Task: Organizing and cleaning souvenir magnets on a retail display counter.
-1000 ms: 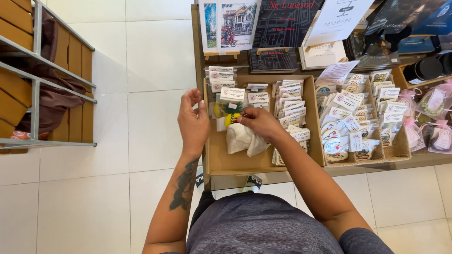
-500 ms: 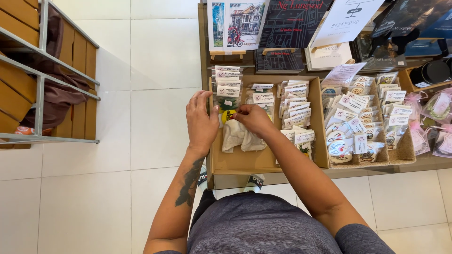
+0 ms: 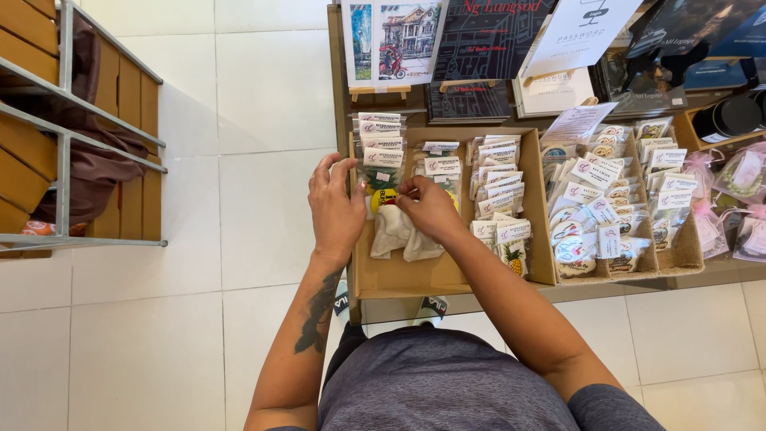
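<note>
**Small hands-on work over a box of packets**

White floor tiles lie under a low wooden table (image 3: 351, 88) full of little things for sale. On it sits a cardboard box (image 3: 399, 275) with rows of packets (image 3: 499, 172) standing in it.

Both hands meet over the box. Left hand (image 3: 335, 211) has its fingers a bit spread and curved, resting by a yellow badge (image 3: 381, 199). Right hand (image 3: 429, 209) has its fingers bunched together, pinching something thin at the badge's edge — too small to tell what. So the badge sits right between the 2 hands, touching the fingertips, just above a white cloth (image 3: 403, 238).

What could go wrong? The badge might slip from such a tiny grip and drop among the packets — or a wrist could knock over a row.
</note>
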